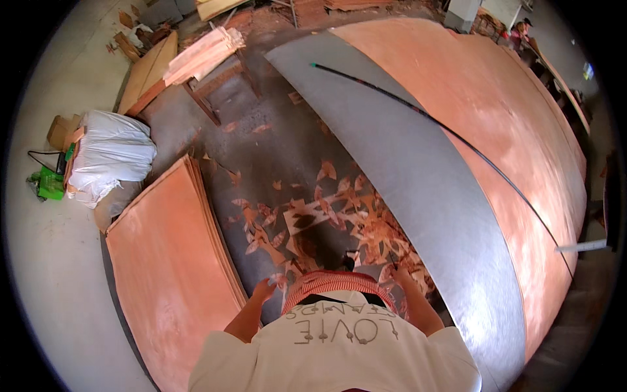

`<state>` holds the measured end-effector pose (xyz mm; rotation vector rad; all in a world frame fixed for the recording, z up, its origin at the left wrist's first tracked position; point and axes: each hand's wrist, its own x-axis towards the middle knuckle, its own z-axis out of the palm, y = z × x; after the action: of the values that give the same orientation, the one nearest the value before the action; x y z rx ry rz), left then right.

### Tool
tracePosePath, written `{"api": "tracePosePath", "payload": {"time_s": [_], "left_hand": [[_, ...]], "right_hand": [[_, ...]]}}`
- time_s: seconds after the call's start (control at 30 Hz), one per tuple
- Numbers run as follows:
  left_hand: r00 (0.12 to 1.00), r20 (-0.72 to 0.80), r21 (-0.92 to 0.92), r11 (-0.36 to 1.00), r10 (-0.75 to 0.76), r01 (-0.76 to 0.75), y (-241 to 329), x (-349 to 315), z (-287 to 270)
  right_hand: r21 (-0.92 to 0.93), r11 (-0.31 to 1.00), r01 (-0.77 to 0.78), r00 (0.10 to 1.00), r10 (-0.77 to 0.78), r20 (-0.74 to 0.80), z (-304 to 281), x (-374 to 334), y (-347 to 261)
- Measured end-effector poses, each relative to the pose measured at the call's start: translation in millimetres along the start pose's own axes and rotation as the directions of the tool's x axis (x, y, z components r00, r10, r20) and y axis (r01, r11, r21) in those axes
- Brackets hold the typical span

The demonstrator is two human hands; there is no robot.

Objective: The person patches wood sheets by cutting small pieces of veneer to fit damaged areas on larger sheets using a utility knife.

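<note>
My left hand (264, 288) hangs beside my waist, near the inner edge of a stack of orange-brown wood veneer sheets (173, 261). It looks loosely open with nothing visible in it. Beside my other hip, my right hand (401, 274) is curled, and a thin dark tip shows at its fingers; what it holds is too small to name. This hand is close to the grey sheet (405, 170) along the near side of a large veneer stack (483, 111). A long thin black strip (450, 130) with a green end lies across both.
Torn veneer scraps (375, 228) litter the floor around my feet. A wooden stand (219, 88) bears light wood strips (204, 55) at the far left. White sacks (111, 147) and a green bag (49, 183) sit by the left wall. Another person (520, 31) is at the far right.
</note>
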<state>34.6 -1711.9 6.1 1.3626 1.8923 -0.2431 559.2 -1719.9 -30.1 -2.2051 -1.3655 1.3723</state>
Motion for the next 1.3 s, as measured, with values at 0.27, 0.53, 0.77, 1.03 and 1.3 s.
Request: {"api": "tracePosePath", "payload": {"time_s": [0.27, 0.53, 0.77, 1.03, 1.3], "left_hand": [[0.959, -0.104, -0.186, 0.942, 0.262, -0.278, 147, 84, -48], [0.923, -0.203, -0.291, 0.88, 0.328, -0.377, 246, 202, -103], [0.738, -0.275, -0.158, 0.728, 0.617, -0.667, 406, 320, -209], [0.483, -0.126, -0.093, 0.474, 0.867, -0.876, 548, 403, -311], [0.233, -0.206, 0.015, 0.241, 0.95, -0.97, 637, 459, -305]], "right_hand": [[0.083, 0.996, -0.018, 1.0, 0.016, 0.014, -63, 72, -70], [0.3, 0.951, 0.067, 0.986, -0.016, -0.168, -117, 106, -131], [0.573, 0.82, 0.017, 0.952, 0.162, -0.261, -149, 210, -176], [0.464, 0.886, -0.015, 0.925, 0.189, -0.33, -184, 273, -291], [0.409, 0.91, -0.069, 0.89, 0.242, -0.388, -198, 275, -310]]}}
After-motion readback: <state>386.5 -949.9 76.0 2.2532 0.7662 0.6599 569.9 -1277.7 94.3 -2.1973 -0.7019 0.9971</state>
